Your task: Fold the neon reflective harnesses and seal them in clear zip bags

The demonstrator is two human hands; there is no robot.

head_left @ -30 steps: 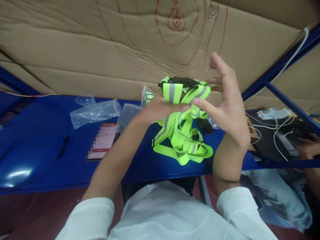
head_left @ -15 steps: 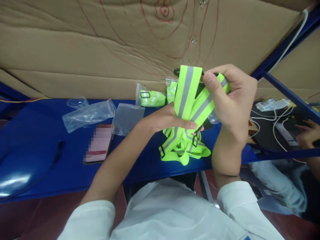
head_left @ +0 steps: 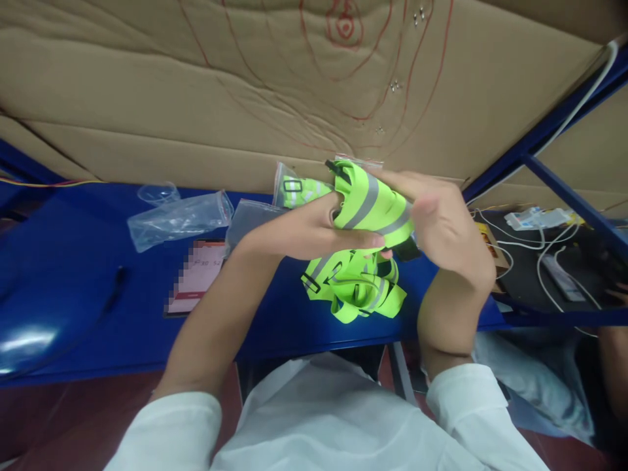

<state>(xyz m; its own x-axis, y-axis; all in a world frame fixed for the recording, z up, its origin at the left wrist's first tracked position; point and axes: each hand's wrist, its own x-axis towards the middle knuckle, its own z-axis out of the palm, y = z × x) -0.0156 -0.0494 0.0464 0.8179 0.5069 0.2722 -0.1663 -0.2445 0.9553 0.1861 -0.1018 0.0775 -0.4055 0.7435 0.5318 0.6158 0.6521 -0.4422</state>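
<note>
A neon yellow-green strap with a grey stripe (head_left: 375,203) is bunched in the air between my hands. My left hand (head_left: 328,229) grips its lower left part, thumb across the front. At its right edge is my right hand (head_left: 434,212), blurred, its fingers behind the strap and its thumb at the side. Below, more of the strap (head_left: 363,288) lies in a loose tangle on the blue table (head_left: 275,307), with a black buckle (head_left: 311,282) at its left. A black piece (head_left: 407,248) shows under the held bundle.
Behind my left hand sits a bagged green strap (head_left: 307,191). Clear plastic bags (head_left: 181,219) and a phone (head_left: 196,278) lie to the left. Cardboard (head_left: 196,98) stands behind the table. At right are a blue frame (head_left: 574,196), white cables (head_left: 540,261) and part of another person (head_left: 534,379).
The straight strap lengths between my hands are now folded into a wide bundle. My right hand has moved lower, and the view has shifted slightly. The other person's hand at right has mostly left view.
</note>
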